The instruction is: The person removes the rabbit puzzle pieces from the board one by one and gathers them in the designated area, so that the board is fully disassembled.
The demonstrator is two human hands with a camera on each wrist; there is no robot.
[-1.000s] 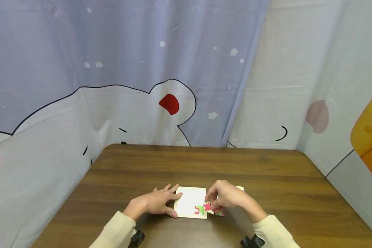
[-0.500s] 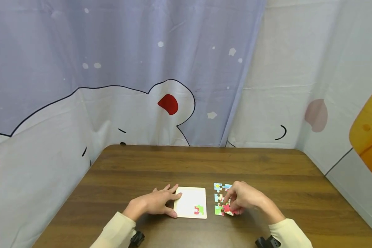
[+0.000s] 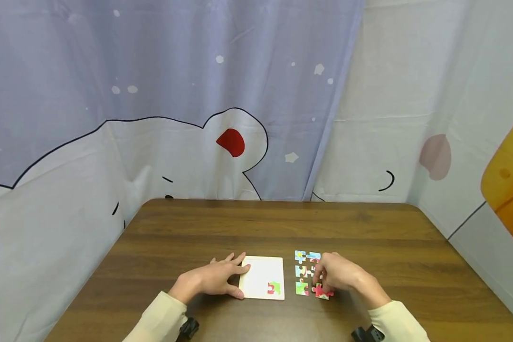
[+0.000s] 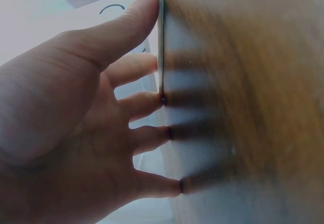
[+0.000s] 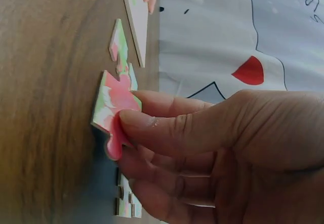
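Note:
My left hand (image 3: 213, 279) lies at the left side of a pale square puzzle board (image 3: 258, 270), fingers spread. In the left wrist view its thumb (image 4: 134, 19) and some fingertips touch the board's edge. One green and red jigsaw piece (image 3: 275, 288) sits in the board's lower right corner. To the right of the board, my right hand (image 3: 342, 271) pinches a red jigsaw piece (image 5: 114, 102) between thumb and fingers. A shadow shows under that piece in the right wrist view; whether it touches the table I cannot tell.
Several loose jigsaw pieces lie in rows between the board and my right hand, among them a green one (image 3: 301, 288) and a blue one (image 3: 300, 255). My right hand hides some. The wooden table (image 3: 222, 223) ends at a printed curtain (image 3: 175, 156).
My right hand has moved right, off the board's right edge, with the red jigsaw piece, now lower beside the loose pieces. My left hand has kept its place.

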